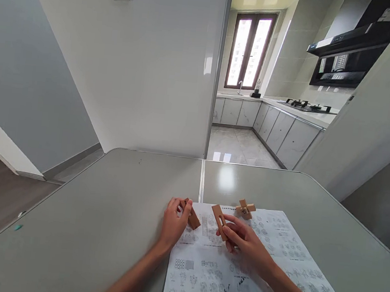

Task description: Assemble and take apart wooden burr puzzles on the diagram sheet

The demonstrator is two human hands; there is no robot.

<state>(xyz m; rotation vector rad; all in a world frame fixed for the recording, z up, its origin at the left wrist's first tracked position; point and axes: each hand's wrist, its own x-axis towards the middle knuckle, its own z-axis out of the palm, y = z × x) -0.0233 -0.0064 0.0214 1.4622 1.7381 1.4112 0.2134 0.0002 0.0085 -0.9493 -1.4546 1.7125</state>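
My left hand [176, 222] is closed on a small brown wooden block [193, 218], tilted near the top left corner of a printed sheet [200, 262]. My right hand [241, 237] pinches a flat wooden piece with a slot [219, 220] in it, held upright at a slant above the sheet. Beyond the right hand, a cross-shaped cluster of wooden puzzle pieces [245, 209] rests at the sheet's top edge. Fingers cover parts of both held pieces. Rows of small line diagrams and some dark pen marks show on the sheet.
The grey table [111, 216] has a seam down its middle. A small teal bit [18, 227] lies near its left edge. Past the far edge are a white wall [153, 76] and a kitchen with a counter [295, 124] and gas hob [307, 105].
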